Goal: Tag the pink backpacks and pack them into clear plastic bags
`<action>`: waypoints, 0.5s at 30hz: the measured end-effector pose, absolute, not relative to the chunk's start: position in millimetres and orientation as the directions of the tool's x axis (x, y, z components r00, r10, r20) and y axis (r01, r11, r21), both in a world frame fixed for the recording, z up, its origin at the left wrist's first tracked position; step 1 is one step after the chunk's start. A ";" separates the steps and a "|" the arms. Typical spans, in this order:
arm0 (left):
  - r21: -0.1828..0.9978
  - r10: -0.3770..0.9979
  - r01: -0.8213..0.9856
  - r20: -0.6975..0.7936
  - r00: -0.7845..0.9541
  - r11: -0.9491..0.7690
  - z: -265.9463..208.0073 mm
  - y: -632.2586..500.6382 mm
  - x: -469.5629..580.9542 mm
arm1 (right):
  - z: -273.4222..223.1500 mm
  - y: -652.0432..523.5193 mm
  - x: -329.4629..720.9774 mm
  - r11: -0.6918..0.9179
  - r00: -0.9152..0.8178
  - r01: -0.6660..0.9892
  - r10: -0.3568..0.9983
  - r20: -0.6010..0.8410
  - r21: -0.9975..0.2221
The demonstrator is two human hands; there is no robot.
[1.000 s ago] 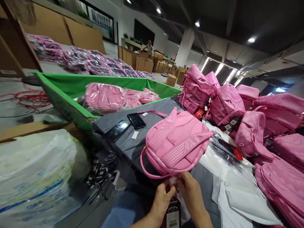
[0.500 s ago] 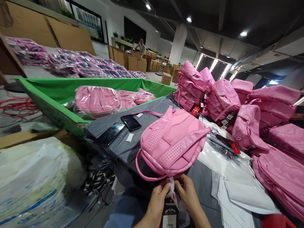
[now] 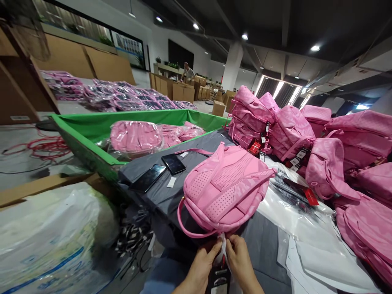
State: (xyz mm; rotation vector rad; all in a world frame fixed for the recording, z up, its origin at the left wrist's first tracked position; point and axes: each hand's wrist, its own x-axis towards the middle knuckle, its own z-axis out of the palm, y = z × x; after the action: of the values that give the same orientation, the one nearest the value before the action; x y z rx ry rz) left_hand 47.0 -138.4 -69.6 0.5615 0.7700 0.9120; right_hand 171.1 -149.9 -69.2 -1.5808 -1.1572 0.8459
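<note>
The pink bag (image 3: 225, 188) lay on the grey-covered table (image 3: 263, 241), straps up, in the near middle of the scene. At its near edge, the left hand (image 3: 200, 263) and the right hand (image 3: 241, 257) met around a white strip (image 3: 221, 253); the grip of each was pinched on it, fingertips close together just below the bag. A black tag (image 3: 219, 279) hung below the strip, between the hands. Left of the bag lay two phones (image 3: 149, 178) and a white slip (image 3: 172, 182). A green bin (image 3: 87, 149) stood beyond, at the far left, holding wrapped bags (image 3: 136, 136). More pink bags (image 3: 292, 128) were piled at the right, near clear plastic (image 3: 284, 212) and white sheets (image 3: 324, 261).
</note>
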 end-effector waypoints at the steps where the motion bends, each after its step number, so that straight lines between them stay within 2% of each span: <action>1: 0.702 0.854 -0.492 -0.367 0.370 0.515 -73.0 -138.5 49.4 | -71.5 -149.7 173.7 -0.118 0.307 0.246 0.951 -0.039 -0.962; 3: 0.680 0.851 -0.514 -0.385 0.358 0.523 -80.8 -138.2 54.6 | -75.5 -148.7 178.2 -0.223 0.289 0.126 0.940 -0.180 -0.967; 5: 0.656 0.850 -0.543 -0.382 0.362 0.525 -87.2 -137.0 59.4 | -77.3 -147.1 180.8 -0.324 0.206 0.007 0.926 -0.316 -0.946; 7: 0.646 0.855 -0.561 -0.371 0.362 0.518 -90.0 -134.9 62.9 | -75.4 -145.1 181.0 -0.388 0.098 -0.075 0.914 -0.394 -0.919; 11: 0.743 0.904 -0.518 -0.310 0.296 0.424 -85.3 -132.3 63.3 | -60.5 -142.7 178.2 -0.418 -0.068 -0.181 0.908 -0.412 -0.890; 15: 0.869 0.956 -0.410 -0.207 0.210 0.278 -90.1 -142.5 38.5 | -49.0 -144.2 181.6 -0.432 -0.100 -0.266 0.902 -0.421 -0.862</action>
State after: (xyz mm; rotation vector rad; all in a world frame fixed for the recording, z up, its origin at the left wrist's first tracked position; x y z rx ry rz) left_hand 38.5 -142.5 -90.1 0.7747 0.8768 1.0939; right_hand 181.6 -144.2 -49.0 -1.2757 -0.7734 1.6777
